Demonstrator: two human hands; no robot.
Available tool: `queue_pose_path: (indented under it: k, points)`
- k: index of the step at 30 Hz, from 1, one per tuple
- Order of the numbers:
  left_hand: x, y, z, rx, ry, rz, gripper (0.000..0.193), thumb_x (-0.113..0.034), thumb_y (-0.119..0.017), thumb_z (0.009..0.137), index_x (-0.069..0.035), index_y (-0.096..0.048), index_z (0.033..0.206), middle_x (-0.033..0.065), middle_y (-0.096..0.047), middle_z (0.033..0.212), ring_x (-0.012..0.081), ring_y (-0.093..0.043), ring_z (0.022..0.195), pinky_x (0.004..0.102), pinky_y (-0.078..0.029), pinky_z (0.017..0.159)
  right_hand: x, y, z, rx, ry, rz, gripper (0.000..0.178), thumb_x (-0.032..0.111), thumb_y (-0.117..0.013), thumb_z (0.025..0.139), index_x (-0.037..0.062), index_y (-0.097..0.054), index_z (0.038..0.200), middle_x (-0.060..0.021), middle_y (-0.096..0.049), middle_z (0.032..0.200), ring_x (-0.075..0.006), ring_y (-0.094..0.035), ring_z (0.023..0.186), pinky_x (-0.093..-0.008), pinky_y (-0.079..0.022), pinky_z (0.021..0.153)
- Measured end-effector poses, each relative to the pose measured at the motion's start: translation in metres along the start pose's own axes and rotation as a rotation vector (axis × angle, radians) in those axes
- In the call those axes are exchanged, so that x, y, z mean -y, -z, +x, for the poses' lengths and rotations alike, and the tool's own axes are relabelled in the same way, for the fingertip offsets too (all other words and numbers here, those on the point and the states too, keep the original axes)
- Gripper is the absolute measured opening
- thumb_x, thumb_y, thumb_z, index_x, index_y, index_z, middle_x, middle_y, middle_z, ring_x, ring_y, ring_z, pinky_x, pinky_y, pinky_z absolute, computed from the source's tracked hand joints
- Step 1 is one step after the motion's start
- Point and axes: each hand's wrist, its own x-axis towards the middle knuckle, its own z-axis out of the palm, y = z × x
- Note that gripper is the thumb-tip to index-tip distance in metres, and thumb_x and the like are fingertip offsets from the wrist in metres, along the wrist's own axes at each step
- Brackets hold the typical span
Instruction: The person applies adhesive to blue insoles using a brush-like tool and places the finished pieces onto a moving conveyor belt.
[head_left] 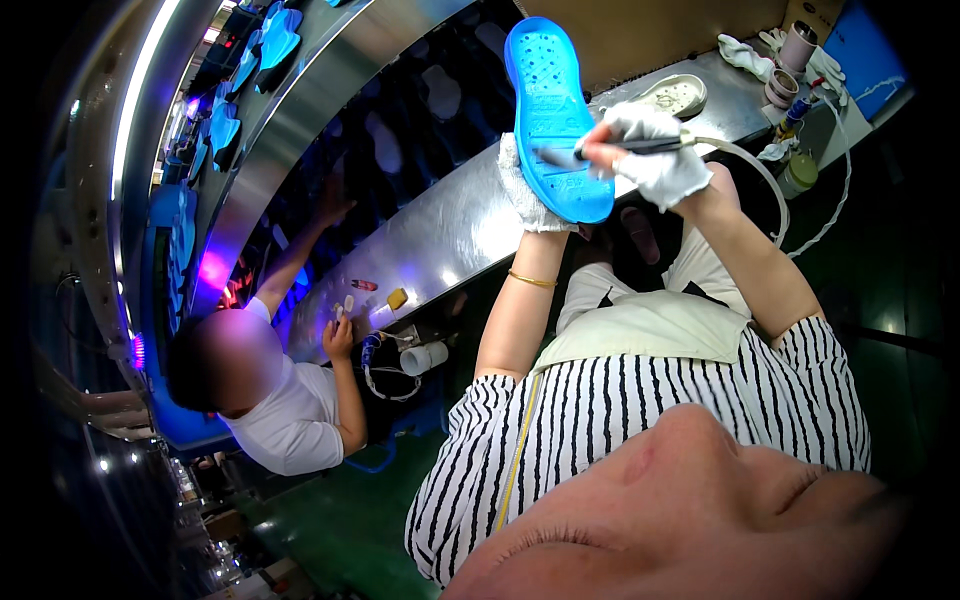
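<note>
My left hand [530,190], in a white glove, grips a bright blue shoe sole [550,100] from below and behind, most of its fingers hidden. The sole is held up in front of me, its patterned face with small holes near the top turned toward me. In my white-gloved right hand [650,155] is a dark-handled brush [640,146], bare fingertips closed around it. Its bristle end lies over the lower middle of the sole, apparently touching it. A pale hose [765,180] runs from the handle's back end.
Behind my right hand, a metal bench [460,235] carries a pale shoe-shaped piece [676,95], white gloves [745,57] and cups [782,88]. A curved conveyor [300,70] with blue soles passes on the left. A co-worker in white [295,415] sits there, reaching toward dark racks.
</note>
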Motion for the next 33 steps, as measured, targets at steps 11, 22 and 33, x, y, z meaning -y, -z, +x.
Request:
queue_pose_path:
  k: [11, 22, 33]
  points:
    - [0.004, -0.005, -0.006, -0.034, 0.029, 0.035, 0.074, -0.06, -0.043, 0.091, -0.002, -0.043, 0.136, 0.0178, -0.054, 0.13, 0.0346, -0.058, 0.11, 0.0476, -0.048, 0.096, -0.01, 0.026, 0.029, -0.09, 0.184, -0.186, 0.011, 0.011, -0.069, 0.085, 0.0029, -0.067, 0.092, -0.0059, -0.067, 0.075, -0.0098, -0.064, 0.066, -0.024, -0.051, 0.061]
    - [-0.012, -0.023, -0.012, -0.011, 0.07, 0.213, 0.068, -0.058, -0.042, 0.093, -0.005, -0.046, 0.134, 0.0164, -0.059, 0.124, 0.0302, -0.061, 0.105, 0.0443, -0.051, 0.093, -0.03, 0.048, 0.031, 0.133, 0.083, -0.241, 0.017, -0.005, -0.069, 0.081, 0.0016, -0.067, 0.096, -0.0059, -0.068, 0.095, -0.0124, -0.064, 0.086, -0.0278, -0.051, 0.079]
    - [-0.045, -0.07, -0.005, 0.026, 0.001, 0.521, 0.079, -0.064, -0.044, 0.089, -0.002, -0.04, 0.139, 0.021, -0.06, 0.12, 0.0362, -0.062, 0.103, 0.0467, -0.053, 0.088, 0.035, 0.063, -0.004, 0.338, 0.646, -0.644, 0.018, -0.004, -0.066, 0.067, 0.0033, -0.064, 0.083, -0.0123, -0.065, 0.091, -0.0291, -0.064, 0.083, -0.034, -0.051, 0.073]
